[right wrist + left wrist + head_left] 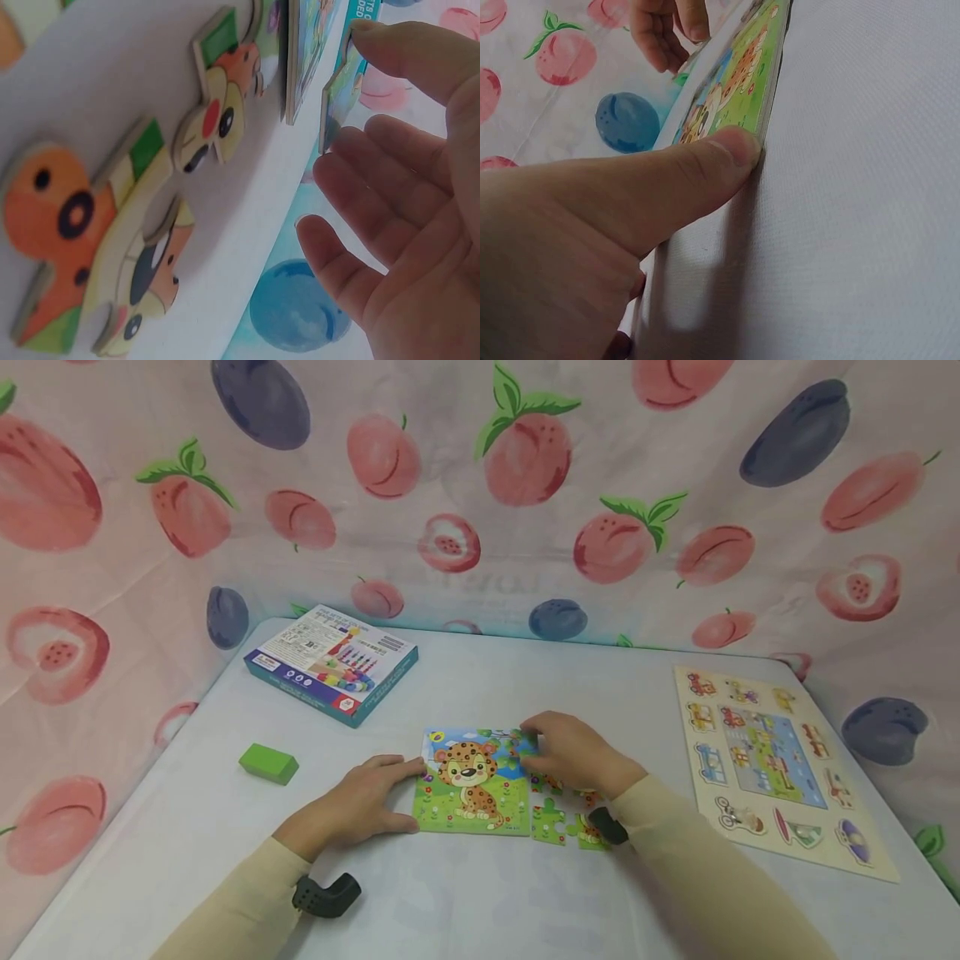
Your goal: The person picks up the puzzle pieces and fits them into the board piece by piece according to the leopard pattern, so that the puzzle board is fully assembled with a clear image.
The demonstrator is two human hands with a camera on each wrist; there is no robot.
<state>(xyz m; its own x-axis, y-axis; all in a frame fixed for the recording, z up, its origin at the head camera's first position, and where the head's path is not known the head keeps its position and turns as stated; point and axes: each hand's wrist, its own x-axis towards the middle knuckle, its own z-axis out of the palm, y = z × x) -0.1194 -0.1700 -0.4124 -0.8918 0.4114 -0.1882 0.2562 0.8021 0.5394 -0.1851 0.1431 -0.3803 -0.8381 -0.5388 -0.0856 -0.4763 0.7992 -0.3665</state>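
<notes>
A leopard picture board [472, 793] lies flat on the table in the head view. My left hand [367, 802] rests at its left edge, index finger and thumb spread along the side. The left wrist view has the thumb [697, 172] pressed against the board's corner. Over the board's upper right corner, my right hand [573, 752] pinches a jigsaw piece [341, 97] between thumb and fingertips. Loose jigsaw pieces [549, 822] with green and spotted leopard parts lie right of the board, partly under the right wrist.
A flat coloured box [330, 664] lies at the back left, with a green block [268, 763] nearer me. On the right is a wooden puzzle board [693, 752] with vehicle pictures. Fruit-patterned cloth [465, 460] hangs behind the table.
</notes>
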